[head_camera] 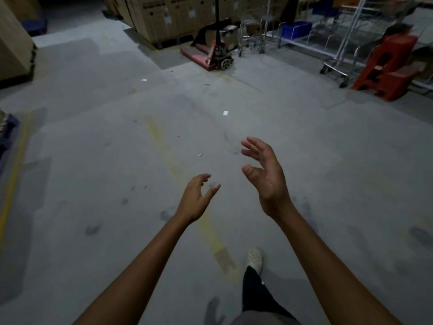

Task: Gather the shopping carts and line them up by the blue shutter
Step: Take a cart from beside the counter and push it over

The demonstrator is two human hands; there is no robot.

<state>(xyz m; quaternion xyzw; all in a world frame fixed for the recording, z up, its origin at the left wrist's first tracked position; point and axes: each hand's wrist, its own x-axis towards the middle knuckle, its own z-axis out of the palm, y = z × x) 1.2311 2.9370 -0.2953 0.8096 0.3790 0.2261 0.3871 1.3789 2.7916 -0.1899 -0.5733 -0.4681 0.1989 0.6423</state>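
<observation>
Chrome wire shopping carts stood far ahead of left hand and right hand, both empty with fingers spread, cart orientation unclear.

The light was dim over a grey concrete floor crossed by worn yellow lines. Stacked cardboard boxes stood at the far edge, a red pallet jack beside them, metal shelving right.

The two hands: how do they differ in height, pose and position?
The right hand is raised higher in the picture and reaches further forward than the left hand. The right hand shows its palm with fingers spread and curled; the left hand is turned more edge-on, its fingers closer together. Both are open, hold nothing, and hang over the bare floor.
</observation>
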